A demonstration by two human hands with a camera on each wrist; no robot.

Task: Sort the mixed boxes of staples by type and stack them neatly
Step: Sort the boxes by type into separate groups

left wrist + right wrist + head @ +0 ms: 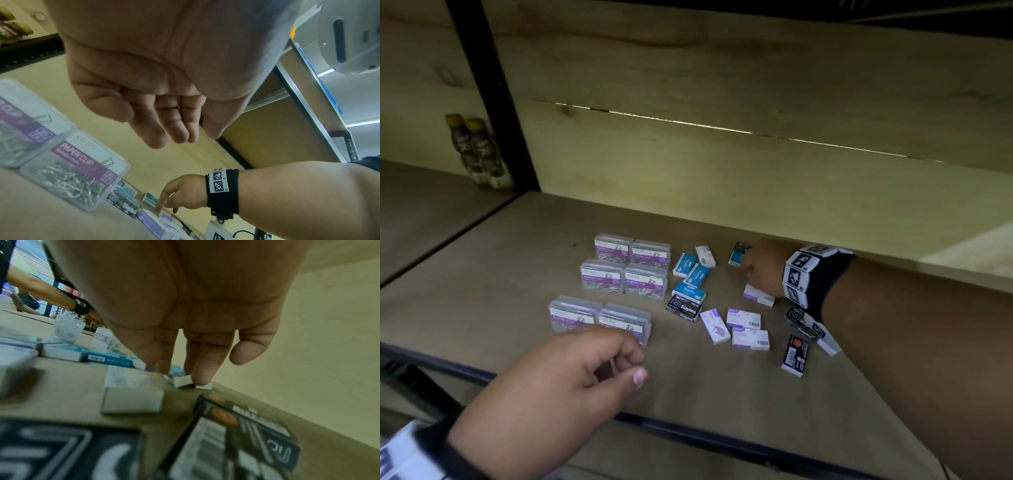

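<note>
Fingers of your left hand (558, 383) hang loosely curled over the front edge of the shelf (482, 260), holding nothing; the left wrist view shows the palm bare. Just beyond it sit the clear plastic paper clip cases (625, 270), hard-lidded, purple-labelled and full of loose wire clips, laid out in pairs. Leave those alone; they are not the staples.

Moving right, the staple boxes lie scattered flat on the matt brown board: small card cartons with crisp edges. Three blue boxes (693, 275) cluster beside the cases, a black box (684, 307) lies just in front of them, and the white-and-purple boxes (743, 328) spread out nearer you.

Farthest right, your right hand (763, 267) reaches to the back of the shelf. Its fingertips (202, 376) come down on a small blue-faced box (737, 257) near the back wall; whether they already pinch it or only touch it I cannot tell, as that view is blurred. To do this step well, I would take the box by its two long sides, lift it clear before carrying it across, and set it squarely with the blue cluster. These cartons look light and smooth, so they will probably slide if nudged. More black boxes (796, 354) lie under your forearm; mind them when you draw back.
</note>
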